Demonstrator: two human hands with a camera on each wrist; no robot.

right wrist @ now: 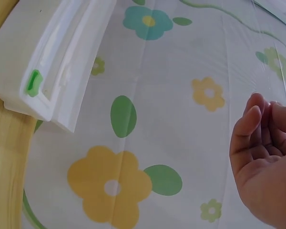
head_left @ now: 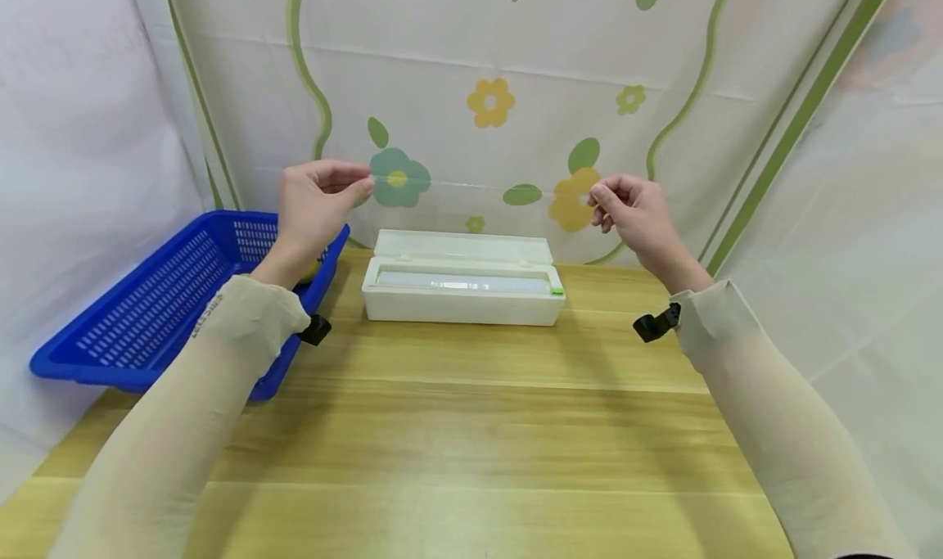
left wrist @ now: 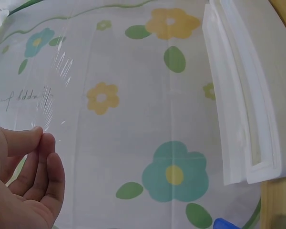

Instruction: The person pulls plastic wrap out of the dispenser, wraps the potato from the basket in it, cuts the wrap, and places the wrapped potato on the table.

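Box, long, rectangular, white (head_left: 464, 308), lid raised: on the wood-grain worktop (head_left: 457, 436). Glossy translucent roll (head_left: 464, 282): inside the box. Small green slider (head_left: 557, 290): at the box's right end. Thin transparent film sheet (left wrist: 63, 67): higher than the box, stretched between the hands. Left hand (head_left: 313, 203): pinching the sheet, off the box's left end. Right hand (head_left: 638, 217): pinching likewise, off its right end. Blue perforated plastic basket (head_left: 110, 376): left of the box.
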